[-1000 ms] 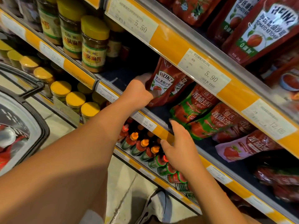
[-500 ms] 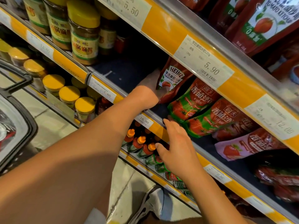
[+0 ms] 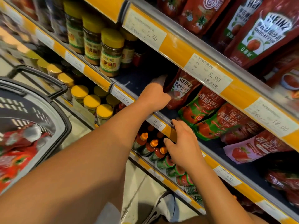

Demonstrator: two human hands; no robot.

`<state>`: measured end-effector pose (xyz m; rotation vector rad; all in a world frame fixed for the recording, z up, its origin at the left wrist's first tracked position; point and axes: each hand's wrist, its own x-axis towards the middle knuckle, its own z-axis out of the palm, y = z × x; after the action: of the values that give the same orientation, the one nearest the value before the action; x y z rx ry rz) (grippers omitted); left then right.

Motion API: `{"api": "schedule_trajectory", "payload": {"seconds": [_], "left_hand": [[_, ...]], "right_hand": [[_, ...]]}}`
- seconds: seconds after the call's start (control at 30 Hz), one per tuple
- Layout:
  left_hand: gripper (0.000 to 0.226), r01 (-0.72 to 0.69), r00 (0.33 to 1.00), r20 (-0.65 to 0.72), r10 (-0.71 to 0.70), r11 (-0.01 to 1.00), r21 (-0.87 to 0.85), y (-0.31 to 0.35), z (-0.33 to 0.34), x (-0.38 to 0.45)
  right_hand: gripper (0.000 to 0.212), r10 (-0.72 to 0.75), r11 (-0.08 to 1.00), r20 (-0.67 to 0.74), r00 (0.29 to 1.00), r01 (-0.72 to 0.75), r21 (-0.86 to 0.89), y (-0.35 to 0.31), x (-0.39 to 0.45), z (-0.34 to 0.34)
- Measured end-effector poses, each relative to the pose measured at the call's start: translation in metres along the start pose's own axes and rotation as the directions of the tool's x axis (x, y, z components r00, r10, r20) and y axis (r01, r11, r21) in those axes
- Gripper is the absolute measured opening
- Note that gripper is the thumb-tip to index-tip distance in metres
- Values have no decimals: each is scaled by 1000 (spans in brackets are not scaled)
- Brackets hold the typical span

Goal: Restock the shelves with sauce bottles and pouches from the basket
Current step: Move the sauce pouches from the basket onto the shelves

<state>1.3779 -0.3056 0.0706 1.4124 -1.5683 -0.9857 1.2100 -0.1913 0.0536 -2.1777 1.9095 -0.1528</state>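
My left hand (image 3: 154, 97) reaches into the middle shelf (image 3: 168, 131) and grips a red Heinz ketchup pouch (image 3: 182, 88), which stands upright at the left end of a row of pouches. Its fingers are hidden behind the pouch. My right hand (image 3: 182, 143) rests on the yellow front rail of that shelf, fingers bent over the edge, holding nothing. Green-and-red tomato sauce pouches (image 3: 201, 109) lean just right of the Heinz pouch. The dark basket (image 3: 48, 110) hangs at the left with red pouches (image 3: 17, 152) inside.
Yellow-lidded jars (image 3: 110, 52) stand on the middle shelf to the left, with a bare gap between them and the pouches. Small sauce bottles (image 3: 151, 146) with orange caps fill the shelf below. Large Heinz pouches (image 3: 265, 33) line the top shelf. A shoe (image 3: 161, 209) shows on the floor.
My left hand has pushed the Heinz pouch deeper into the shelf and set it more upright. My right hand stays at the shelf rail. The view has shifted a little.
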Motion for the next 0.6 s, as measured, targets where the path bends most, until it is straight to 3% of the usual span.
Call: {"api": "schedule_trajectory", "payload": {"seconds": [0.2, 0.3, 0.4, 0.47, 0.6], "left_hand": [[50, -35, 998, -43, 37, 998, 47, 0, -63, -37], [49, -32, 999, 42, 32, 999, 3, 1, -102, -66], [53, -37, 996, 85, 28, 993, 110, -7, -149, -103], [52, -10, 999, 41, 3, 985, 170, -22, -183, -135], [43, 72, 994, -91, -60, 989, 132, -63, -243, -211]], "right_hand": [[69, -84, 961, -93, 992, 105, 254, -62, 3, -10], [68, -101, 922, -122, 987, 139, 360, -98, 6, -13], [64, -131, 897, -154, 979, 183, 402, -127, 5, -12], [60, -168, 875, -169, 971, 226, 429, -146, 1, -10], [60, -211, 841, -116, 971, 241, 485, -188, -3, -4]]}}
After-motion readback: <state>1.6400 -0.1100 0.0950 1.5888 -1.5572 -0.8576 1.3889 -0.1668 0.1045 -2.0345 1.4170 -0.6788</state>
